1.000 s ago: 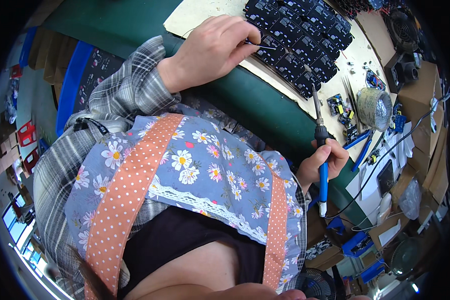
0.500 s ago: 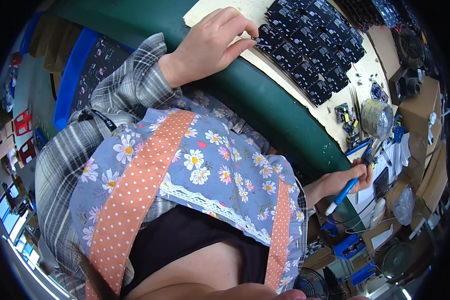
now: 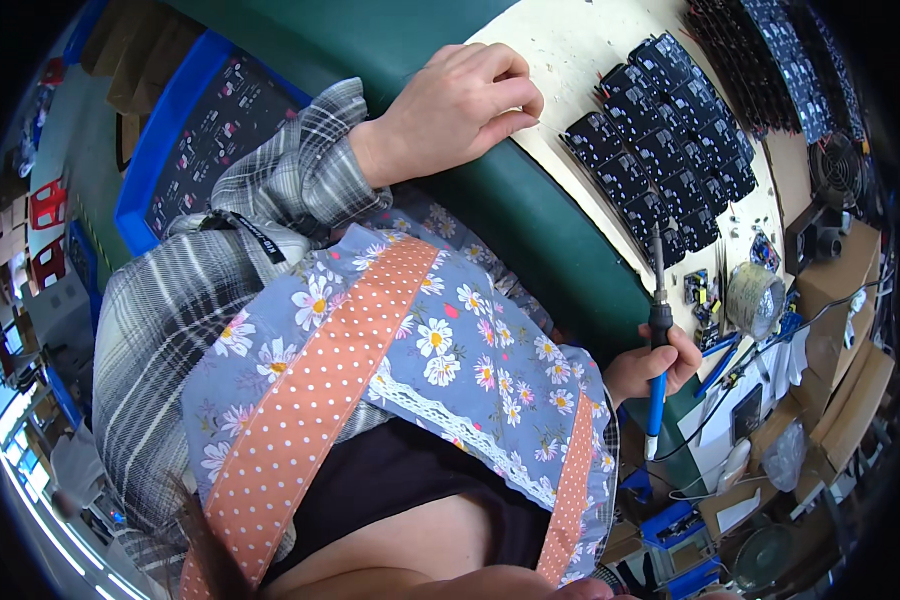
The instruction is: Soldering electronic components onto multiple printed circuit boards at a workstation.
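Note:
My right hand (image 3: 684, 358) is wrapped round a soldering iron (image 3: 657, 395) with a blue handle and black grip. The iron stands nearly upright in the picture, its metal tip overlapping the near corner of a block of black circuit boards (image 3: 662, 150). Whether the tip touches a board I cannot tell. My left hand (image 3: 460, 108) hovers left of the boards at the edge of the pale work board (image 3: 545, 45). Its thumb and fingers are curled together; anything between them is too small or hidden to make out.
Right of the boards lie small loose components, blue-and-yellow parts (image 3: 698, 288), and a roll wrapped in clear tape (image 3: 755, 300). Stacked boards (image 3: 740, 70) stand at the far right, near cardboard boxes (image 3: 838, 275). A black cable (image 3: 820, 318) runs across the right side. At left sits a blue tray (image 3: 130, 215).
The soldering iron has swung up from beside the roll, its tip now at the boards' near corner. My left hand has drawn away from the boards' left edge. The view has shifted.

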`<state>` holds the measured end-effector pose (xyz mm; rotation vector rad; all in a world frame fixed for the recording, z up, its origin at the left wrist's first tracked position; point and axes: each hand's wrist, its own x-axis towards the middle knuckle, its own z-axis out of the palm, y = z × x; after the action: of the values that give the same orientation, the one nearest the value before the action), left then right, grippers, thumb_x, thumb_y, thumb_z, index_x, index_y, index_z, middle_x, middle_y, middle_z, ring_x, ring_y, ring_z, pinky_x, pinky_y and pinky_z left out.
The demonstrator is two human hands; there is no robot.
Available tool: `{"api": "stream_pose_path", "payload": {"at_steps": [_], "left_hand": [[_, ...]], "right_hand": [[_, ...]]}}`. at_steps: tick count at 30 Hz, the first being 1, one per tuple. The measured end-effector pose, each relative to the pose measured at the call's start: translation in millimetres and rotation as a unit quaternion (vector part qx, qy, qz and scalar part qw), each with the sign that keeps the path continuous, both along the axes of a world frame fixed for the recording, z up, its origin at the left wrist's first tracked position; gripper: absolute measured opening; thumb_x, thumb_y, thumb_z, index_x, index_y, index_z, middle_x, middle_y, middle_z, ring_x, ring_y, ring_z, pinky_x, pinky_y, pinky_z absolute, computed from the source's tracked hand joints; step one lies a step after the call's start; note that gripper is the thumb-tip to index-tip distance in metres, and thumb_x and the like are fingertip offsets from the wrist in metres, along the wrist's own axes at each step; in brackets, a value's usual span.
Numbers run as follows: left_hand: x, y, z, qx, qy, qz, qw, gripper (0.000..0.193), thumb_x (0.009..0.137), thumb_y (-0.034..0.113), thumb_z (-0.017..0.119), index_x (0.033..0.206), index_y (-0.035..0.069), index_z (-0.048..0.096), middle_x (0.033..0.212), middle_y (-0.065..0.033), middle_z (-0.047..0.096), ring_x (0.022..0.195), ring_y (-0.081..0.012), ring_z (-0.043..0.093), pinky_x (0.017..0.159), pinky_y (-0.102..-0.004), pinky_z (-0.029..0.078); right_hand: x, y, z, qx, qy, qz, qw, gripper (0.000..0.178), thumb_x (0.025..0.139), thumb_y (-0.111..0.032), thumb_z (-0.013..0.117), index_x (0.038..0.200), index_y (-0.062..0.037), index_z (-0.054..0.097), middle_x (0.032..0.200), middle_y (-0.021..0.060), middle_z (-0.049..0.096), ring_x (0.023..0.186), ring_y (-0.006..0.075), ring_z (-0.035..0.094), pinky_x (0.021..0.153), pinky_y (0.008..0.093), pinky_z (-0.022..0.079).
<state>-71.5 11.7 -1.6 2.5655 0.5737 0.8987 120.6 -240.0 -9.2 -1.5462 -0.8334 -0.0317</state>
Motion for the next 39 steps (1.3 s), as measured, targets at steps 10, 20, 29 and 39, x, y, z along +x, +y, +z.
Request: {"api": "stream_pose_path", "payload": {"at_steps": [10, 20, 29, 39], "left_hand": [[0, 4, -6, -0.075, -0.066, -0.032, 0.995, 0.01, 0.076, 0.01, 0.067, 0.079, 0.007, 0.058, 0.067, -0.0027, 0.052, 0.06, -0.0187, 0.051, 0.058, -0.0302, 0.039], [9, 2, -3, -0.071, -0.078, -0.118, 0.987, 0.011, 0.075, 0.009, 0.067, 0.08, 0.008, 0.057, 0.069, -0.0022, 0.054, 0.065, -0.0203, 0.054, 0.062, -0.0315, 0.042], [88, -22, 25, 0.124, 0.01, -0.243, 0.962, 0.045, 0.063, 0.026, 0.072, 0.101, 0.009, 0.054, 0.116, -0.0086, 0.05, 0.111, -0.0226, 0.047, 0.095, -0.0363, 0.036], [96, -8, 22, 0.131, 0.056, -0.244, 0.959, 0.061, 0.057, 0.026, 0.075, 0.111, 0.01, 0.051, 0.125, -0.0108, 0.045, 0.119, -0.0249, 0.042, 0.102, -0.0418, 0.03]], "right_hand": [[-2, 8, 2, -0.003, 0.037, -0.002, 0.999, 0.032, 0.088, -0.036, 0.046, 0.089, -0.0041, 0.049, 0.067, 0.0084, 0.049, 0.055, 0.015, 0.049, 0.054, 0.0256, 0.04], [5, 10, 4, 0.033, 0.083, -0.062, 0.994, 0.029, 0.091, -0.036, 0.043, 0.092, -0.0068, 0.048, 0.071, 0.0075, 0.049, 0.055, 0.013, 0.047, 0.052, 0.0216, 0.038], [7, 9, 5, 0.085, 0.101, -0.144, 0.981, 0.041, 0.093, -0.052, 0.037, 0.095, -0.0113, 0.045, 0.088, 0.0013, 0.045, 0.076, 0.0126, 0.047, 0.066, 0.0234, 0.038], [4, 23, 7, 0.089, 0.106, -0.133, 0.981, 0.04, 0.093, -0.048, 0.04, 0.097, -0.0088, 0.048, 0.077, 0.0042, 0.049, 0.073, 0.013, 0.046, 0.066, 0.0255, 0.038]]}}
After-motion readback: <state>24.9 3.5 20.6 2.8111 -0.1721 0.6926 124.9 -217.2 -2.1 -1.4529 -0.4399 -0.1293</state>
